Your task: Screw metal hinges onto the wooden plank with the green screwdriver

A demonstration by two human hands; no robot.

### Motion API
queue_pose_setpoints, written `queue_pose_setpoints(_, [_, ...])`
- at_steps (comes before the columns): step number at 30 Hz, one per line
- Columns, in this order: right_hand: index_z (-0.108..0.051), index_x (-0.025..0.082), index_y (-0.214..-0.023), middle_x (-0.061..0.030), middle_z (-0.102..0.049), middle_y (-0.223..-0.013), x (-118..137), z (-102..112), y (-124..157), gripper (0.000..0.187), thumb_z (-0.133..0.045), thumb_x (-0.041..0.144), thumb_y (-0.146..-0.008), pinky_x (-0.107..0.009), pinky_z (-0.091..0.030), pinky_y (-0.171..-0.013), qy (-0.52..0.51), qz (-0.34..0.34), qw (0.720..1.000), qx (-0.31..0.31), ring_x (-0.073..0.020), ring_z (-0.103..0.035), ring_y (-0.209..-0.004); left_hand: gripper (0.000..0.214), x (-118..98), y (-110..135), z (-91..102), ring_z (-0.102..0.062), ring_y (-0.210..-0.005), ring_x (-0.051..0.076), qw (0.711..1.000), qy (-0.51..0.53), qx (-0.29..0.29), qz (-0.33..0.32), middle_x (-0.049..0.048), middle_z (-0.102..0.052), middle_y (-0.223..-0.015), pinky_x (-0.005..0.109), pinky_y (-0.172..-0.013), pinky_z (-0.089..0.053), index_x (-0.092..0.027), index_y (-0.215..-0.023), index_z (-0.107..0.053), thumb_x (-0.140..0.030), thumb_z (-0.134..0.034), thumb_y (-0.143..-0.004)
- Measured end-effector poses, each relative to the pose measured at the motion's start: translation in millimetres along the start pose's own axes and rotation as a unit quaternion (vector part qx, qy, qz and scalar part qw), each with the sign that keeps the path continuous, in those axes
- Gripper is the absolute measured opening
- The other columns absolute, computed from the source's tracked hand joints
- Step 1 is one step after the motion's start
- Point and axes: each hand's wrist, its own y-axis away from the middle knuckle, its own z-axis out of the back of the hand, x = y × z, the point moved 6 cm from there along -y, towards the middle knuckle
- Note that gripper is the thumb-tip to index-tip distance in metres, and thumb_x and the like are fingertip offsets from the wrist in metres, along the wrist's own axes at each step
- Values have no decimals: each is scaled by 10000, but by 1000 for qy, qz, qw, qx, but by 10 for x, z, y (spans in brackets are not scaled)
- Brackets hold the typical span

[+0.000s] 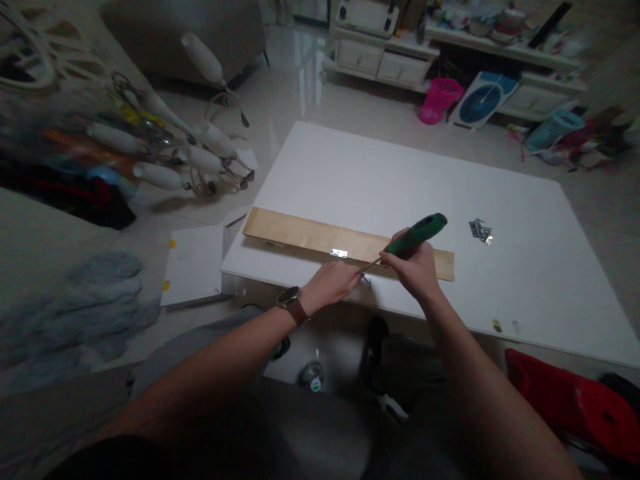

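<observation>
My right hand (413,267) is closed around a screwdriver (417,232) with a green handle. Its thin shaft slants down to the left and ends at the fingers of my left hand (334,281). Those fingers are curled together, and whatever they pinch is hidden. A small dark piece, perhaps a screw, shows just right of them. Behind both hands a long wooden board (295,231) lies on the white tabletop (390,170). One metal hinge (339,253) sits at the board's near edge, close to my left hand.
Several loose metal hinges (481,231) lie on the right of the tabletop. Small bits (497,325) rest near its front edge. Below stand a clear bottle (313,377) and a red object (575,407). A lamp with white shades (203,59) is at left; a pink basket (439,100) stands beyond.
</observation>
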Motion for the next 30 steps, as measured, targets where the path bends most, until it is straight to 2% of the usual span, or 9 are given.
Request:
queue_pose_setpoints(5, [-625,224,-908,8,-656,-727,-47,-83,9,327,-817,375,-691,-356,-528,-625,0,7,999,33,-192,-633,-656,370,-29,-1,10,-765,-911,280,1000,-18,8,-4,157,-795,-1007,382,-821,-580,-165,-1163,-752,-365,-449,-1094])
queue_pose_setpoints(9, [-632,229,-932,8,-659,-744,-41,-155,7,368,-847,431,-713,-355,-540,-644,-12,7,998,57,-190,-637,-675,412,-13,-5,14,-772,-904,301,1000,-22,19,7,169,-795,-982,394,-806,-578,-156,-1101,-763,-393,-426,-1099])
queue_pose_setpoints(15, [-589,235,-1043,-42,-744,-906,-62,-246,8,430,-828,369,-711,-391,-608,-753,-70,-7,991,115,-222,-728,-827,331,-4,7,58,-770,-1030,296,1000,-6,-12,-3,156,-789,-1149,385,-866,-577,-174,-1307,-666,-335,-486,-1081])
queue_pose_setpoints(18, [-576,247,-1116,-26,-735,-893,-58,-275,8,465,-802,360,-726,-403,-620,-756,-78,-8,989,126,-215,-729,-800,327,0,9,73,-768,-1014,295,1000,-4,-10,0,149,-790,-1136,385,-854,-573,-175,-1259,-684,-347,-465,-1088])
queue_pose_setpoints(20, [-579,253,-1141,-13,-722,-885,-16,-277,0,454,-781,362,-750,-408,-621,-756,-64,11,992,112,-209,-725,-779,331,29,7,115,-765,-992,297,1000,1,-12,11,141,-793,-1080,383,-841,-571,-180,-1190,-718,-408,-512,-1070])
queue_pose_setpoints(23, [-565,273,-1169,15,-692,-858,66,-271,-18,430,-752,361,-792,-386,-612,-730,-41,45,996,68,-193,-715,-746,370,135,15,266,-753,-977,301,999,12,-31,32,118,-792,-971,373,-849,-564,-177,-1143,-755,-487,-692,-952])
queue_pose_setpoints(26, [-545,288,-1192,24,-673,-845,128,-291,-38,412,-728,349,-828,-368,-609,-718,-37,70,997,14,-186,-711,-739,358,304,39,476,-742,-914,269,997,37,-52,51,77,-795,-923,350,-828,-556,-196,-1160,-774,-394,-764,-862])
queue_pose_setpoints(28, [-544,291,-1225,6,-685,-875,148,-339,-54,421,-716,342,-844,-390,-625,-747,-40,81,996,-13,-205,-725,-773,239,449,56,617,-733,-875,247,992,53,-79,81,57,-797,-912,337,-805,-549,-211,-1054,-797,-291,-747,-835])
queue_pose_setpoints(30, [-541,295,-1285,-15,-700,-909,151,-411,-75,454,-704,344,-864,-421,-640,-791,-36,84,995,-32,-229,-739,-816,221,581,65,730,-724,-854,230,985,75,-115,103,49,-799,-909,332,-799,-545,-207,-1032,-797,-214,-717,-825])
